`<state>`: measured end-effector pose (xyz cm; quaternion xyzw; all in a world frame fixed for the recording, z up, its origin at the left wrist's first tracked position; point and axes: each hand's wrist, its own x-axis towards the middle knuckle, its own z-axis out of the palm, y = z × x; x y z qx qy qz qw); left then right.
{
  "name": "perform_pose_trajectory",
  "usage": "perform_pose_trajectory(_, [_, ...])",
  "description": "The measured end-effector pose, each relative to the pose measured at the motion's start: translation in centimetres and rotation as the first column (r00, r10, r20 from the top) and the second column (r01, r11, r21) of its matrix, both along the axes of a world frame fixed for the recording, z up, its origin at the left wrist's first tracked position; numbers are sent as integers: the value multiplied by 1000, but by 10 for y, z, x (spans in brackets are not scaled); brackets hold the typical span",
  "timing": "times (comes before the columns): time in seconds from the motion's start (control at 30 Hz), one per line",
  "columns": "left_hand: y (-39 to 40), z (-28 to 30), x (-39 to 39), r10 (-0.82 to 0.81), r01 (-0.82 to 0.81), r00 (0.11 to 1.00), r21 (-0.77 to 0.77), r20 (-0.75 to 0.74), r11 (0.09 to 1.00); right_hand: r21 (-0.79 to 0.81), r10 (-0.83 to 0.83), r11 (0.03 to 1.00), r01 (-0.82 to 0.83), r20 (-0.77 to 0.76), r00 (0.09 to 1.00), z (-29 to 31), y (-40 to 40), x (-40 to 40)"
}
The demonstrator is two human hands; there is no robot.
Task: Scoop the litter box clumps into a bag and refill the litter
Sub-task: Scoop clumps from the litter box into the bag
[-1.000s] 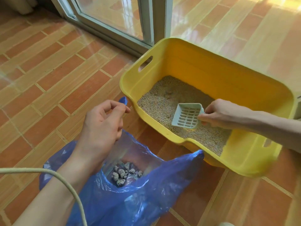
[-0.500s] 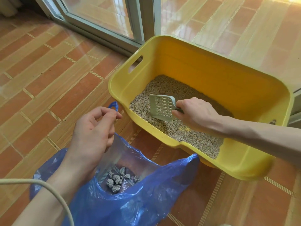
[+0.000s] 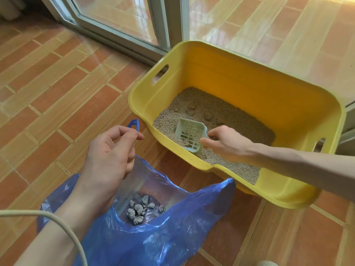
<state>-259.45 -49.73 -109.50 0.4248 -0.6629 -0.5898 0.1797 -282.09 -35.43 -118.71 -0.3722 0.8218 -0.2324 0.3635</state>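
Scoop (image 3: 190, 134) is being gripped by right hand (image 3: 225, 144) inside litter box (image 3: 249, 77); bag (image 3: 153, 233), limp and thin, just beside box, handle being pinched by left hand (image 3: 109, 152). Clumps (image 3: 207, 116) likely crumbly.

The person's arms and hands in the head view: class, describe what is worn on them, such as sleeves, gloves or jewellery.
Nothing is worn that shows. The left hand and right hand are bare, with no gloves, and no rings show on the fingers. Both forearms are uncovered as far as the frame edges; no sleeve, watch or bracelet appears. A pale cord crosses in front of the left forearm.
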Motion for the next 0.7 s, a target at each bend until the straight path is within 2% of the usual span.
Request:
perform_pose_trajectory(0.33, [-1, 2, 2, 9, -8, 1000, 5, -22, 1000, -5, -243, 969, 247, 175, 954, 14, 17, -26])
perform_pose_trajectory(0.47, [-2, 0, 1, 12, -12, 1000, 5, -24, 1000, 34, -365, 927, 374, 316, 876, 18, 26, -37])
perform_pose_trajectory(0.57, [-2, 0, -1, 2, -2, 1000, 0, -25, 1000, 56, -356, 930, 364, 391, 849, 20, 31, -34])
perform_pose_trajectory(0.7, [0, -1, -3, -14, 14, 999, -3, -30, 1000, 56, -273, 960, 275, 413, 869, 23, 30, -20])
